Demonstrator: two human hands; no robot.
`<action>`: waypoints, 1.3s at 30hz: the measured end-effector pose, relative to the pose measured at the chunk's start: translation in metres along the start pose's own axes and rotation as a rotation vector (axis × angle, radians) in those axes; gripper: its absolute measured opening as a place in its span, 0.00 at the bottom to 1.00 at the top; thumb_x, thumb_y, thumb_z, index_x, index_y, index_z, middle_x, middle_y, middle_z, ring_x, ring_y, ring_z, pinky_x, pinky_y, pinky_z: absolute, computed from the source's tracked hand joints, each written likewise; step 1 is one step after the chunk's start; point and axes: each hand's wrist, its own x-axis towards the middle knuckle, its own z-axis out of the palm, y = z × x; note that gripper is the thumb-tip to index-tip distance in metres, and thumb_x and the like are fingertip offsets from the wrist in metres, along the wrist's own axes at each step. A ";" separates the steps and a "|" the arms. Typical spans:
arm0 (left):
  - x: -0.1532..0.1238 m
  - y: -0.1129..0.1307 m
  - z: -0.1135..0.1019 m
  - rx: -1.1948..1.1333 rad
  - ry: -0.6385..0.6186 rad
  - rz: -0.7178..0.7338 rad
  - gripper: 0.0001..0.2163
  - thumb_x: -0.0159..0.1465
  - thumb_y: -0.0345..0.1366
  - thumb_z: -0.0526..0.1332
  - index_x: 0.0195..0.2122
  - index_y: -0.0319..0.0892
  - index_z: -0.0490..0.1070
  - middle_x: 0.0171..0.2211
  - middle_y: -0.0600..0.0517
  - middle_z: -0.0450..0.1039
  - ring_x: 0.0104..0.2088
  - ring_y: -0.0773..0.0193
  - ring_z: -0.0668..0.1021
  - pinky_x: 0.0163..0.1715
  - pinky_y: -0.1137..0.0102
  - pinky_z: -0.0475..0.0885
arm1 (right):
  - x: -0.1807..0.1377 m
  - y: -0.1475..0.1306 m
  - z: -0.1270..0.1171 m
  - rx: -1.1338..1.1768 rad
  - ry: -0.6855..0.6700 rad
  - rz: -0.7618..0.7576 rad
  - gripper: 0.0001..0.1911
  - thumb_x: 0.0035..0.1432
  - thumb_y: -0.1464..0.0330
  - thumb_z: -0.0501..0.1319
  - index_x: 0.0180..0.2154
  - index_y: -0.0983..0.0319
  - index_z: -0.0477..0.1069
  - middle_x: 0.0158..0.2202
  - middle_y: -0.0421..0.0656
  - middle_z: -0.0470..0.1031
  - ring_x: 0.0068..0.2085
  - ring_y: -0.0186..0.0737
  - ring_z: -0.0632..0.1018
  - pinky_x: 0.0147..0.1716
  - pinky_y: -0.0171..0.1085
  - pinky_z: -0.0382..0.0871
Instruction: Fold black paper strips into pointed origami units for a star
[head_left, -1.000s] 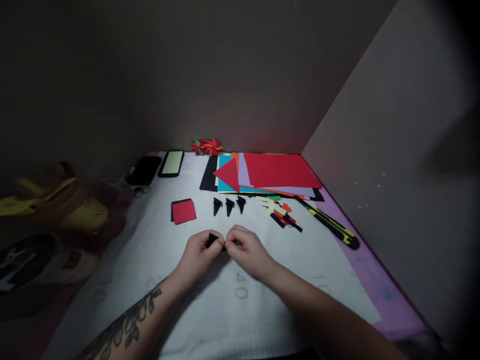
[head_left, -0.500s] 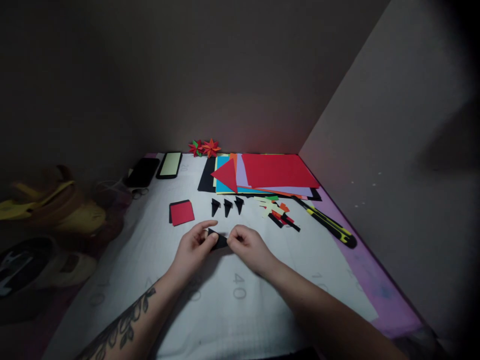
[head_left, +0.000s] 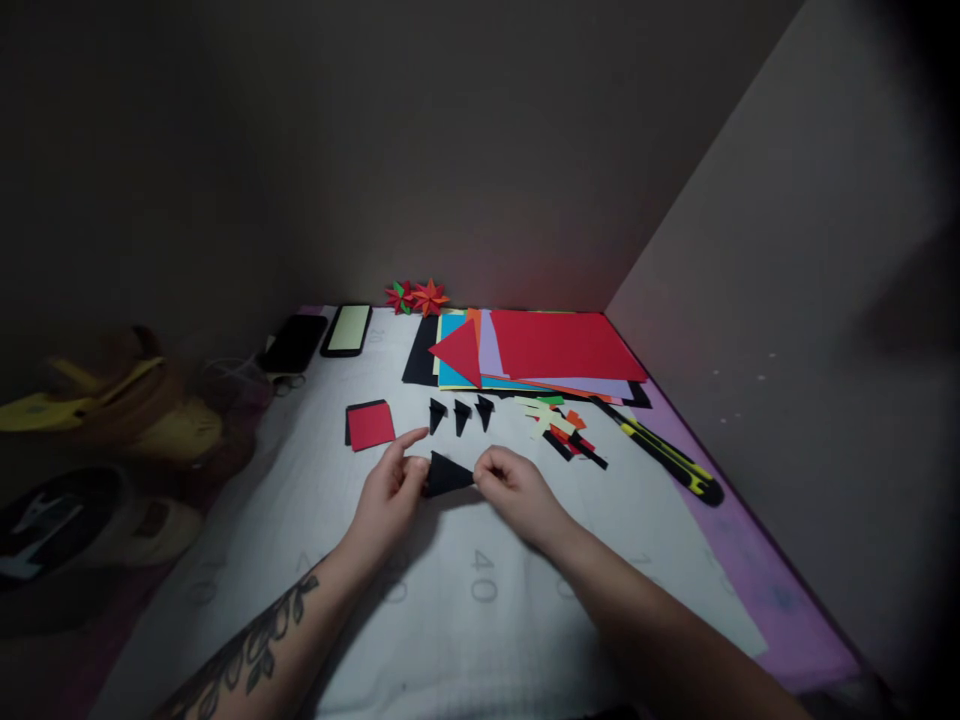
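Between my hands is a folded piece of black paper [head_left: 448, 475], triangular with its narrow tip toward the right. My left hand [head_left: 394, 487] pinches its wide left edge between thumb and fingers, the index finger reaching out above it. The fingertips of my right hand [head_left: 514, 492] close on the pointed end. Just beyond my hands stand three small folded black paper pieces [head_left: 462, 417] in a row. To their left lies a small stack of red and black paper squares [head_left: 371, 425], the red one on top.
Coloured paper sheets [head_left: 570, 345] and a red paper triangle [head_left: 461, 353] lie at the back. Paper scraps [head_left: 559, 425] and a yellow-black utility knife [head_left: 671, 462] are on the right. Two paper stars [head_left: 417, 297], a phone [head_left: 348, 331] and a black device [head_left: 295, 344] sit back left.
My left thumb has slid back toward the left edge of the black paper, so more of its face shows. Both hands still hold it. The view has shifted slightly.
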 end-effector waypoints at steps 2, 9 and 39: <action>0.001 0.001 0.000 -0.057 0.013 -0.011 0.23 0.62 0.43 0.57 0.56 0.39 0.60 0.23 0.59 0.65 0.24 0.69 0.68 0.26 0.74 0.63 | 0.001 0.001 0.000 -0.002 0.007 -0.006 0.07 0.50 0.73 0.55 0.22 0.60 0.63 0.24 0.37 0.64 0.28 0.34 0.66 0.27 0.32 0.59; 0.003 0.003 0.001 -0.171 -0.078 -0.138 0.13 0.51 0.39 0.67 0.35 0.39 0.68 0.19 0.59 0.67 0.19 0.72 0.68 0.22 0.75 0.62 | 0.001 0.006 0.000 -0.030 0.066 -0.056 0.05 0.53 0.71 0.59 0.25 0.60 0.66 0.27 0.38 0.66 0.29 0.35 0.69 0.28 0.33 0.63; -0.006 -0.003 -0.003 0.136 -0.046 0.275 0.03 0.54 0.32 0.66 0.30 0.42 0.78 0.33 0.46 0.80 0.35 0.59 0.80 0.36 0.67 0.75 | -0.003 0.016 0.012 0.297 0.112 -0.138 0.05 0.48 0.73 0.62 0.28 0.58 0.75 0.31 0.41 0.76 0.33 0.38 0.77 0.34 0.37 0.71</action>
